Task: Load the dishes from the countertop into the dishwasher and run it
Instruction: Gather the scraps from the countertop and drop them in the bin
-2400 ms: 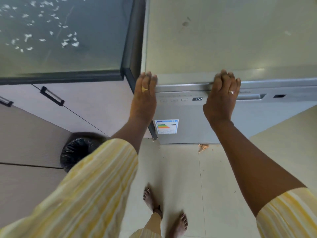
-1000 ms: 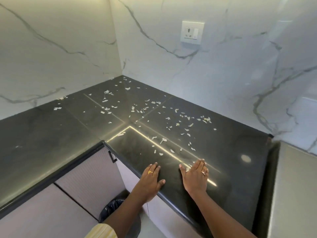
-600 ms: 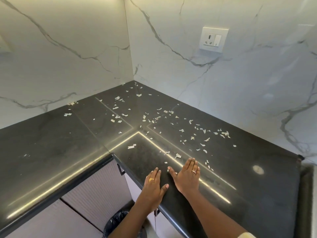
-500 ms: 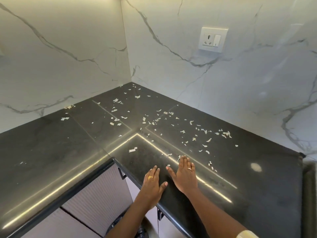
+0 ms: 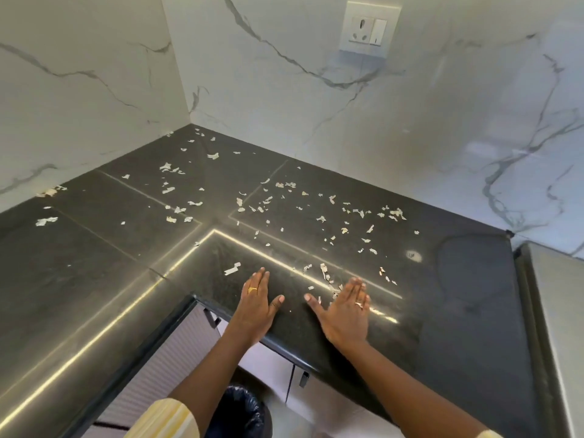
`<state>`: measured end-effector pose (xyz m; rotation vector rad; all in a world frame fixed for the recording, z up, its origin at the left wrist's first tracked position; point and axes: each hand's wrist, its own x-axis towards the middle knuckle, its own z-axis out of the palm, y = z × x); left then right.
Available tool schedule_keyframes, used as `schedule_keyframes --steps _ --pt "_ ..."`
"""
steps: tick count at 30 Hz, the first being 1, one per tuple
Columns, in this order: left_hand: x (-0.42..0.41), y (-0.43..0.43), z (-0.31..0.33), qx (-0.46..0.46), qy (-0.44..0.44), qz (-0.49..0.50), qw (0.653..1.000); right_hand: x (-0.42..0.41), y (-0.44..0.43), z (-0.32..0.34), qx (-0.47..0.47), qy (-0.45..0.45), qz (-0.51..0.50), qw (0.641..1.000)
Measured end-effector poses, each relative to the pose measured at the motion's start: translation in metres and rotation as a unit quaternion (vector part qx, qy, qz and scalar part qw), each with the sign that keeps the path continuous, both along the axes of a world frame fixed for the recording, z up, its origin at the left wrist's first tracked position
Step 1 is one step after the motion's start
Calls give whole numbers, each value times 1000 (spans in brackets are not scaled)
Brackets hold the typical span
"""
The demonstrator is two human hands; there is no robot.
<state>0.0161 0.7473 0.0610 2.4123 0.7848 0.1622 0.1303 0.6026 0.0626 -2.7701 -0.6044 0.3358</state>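
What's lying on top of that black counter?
Pale scraps lie scattered across the countertop; the left hand and right hand rest flat near its edge. Anything beneath the palms is covered.

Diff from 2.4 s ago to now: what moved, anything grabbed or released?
Both hands came off the top edge of the dishwasher: the left hand and right hand now lie flat on the black countertop near its front edge. Over the last half second they slid apart, thumbs no longer nearly touching. Nothing taken hold of or let go. Unchanged: pale flakes scattered on the countertop.
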Motion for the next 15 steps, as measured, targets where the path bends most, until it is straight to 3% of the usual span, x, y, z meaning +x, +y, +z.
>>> schedule_keyframes --steps 7,12,15 --pt "13 18 -1 -6 -21 0 1000 7 77 5 -11 -13 -33 999" --pt "24 33 0 3 -7 1 1000 47 110 9 -2 -14 104 994" --pt "33 46 1 17 -1 -17 1000 79 104 15 55 -1 155 986"
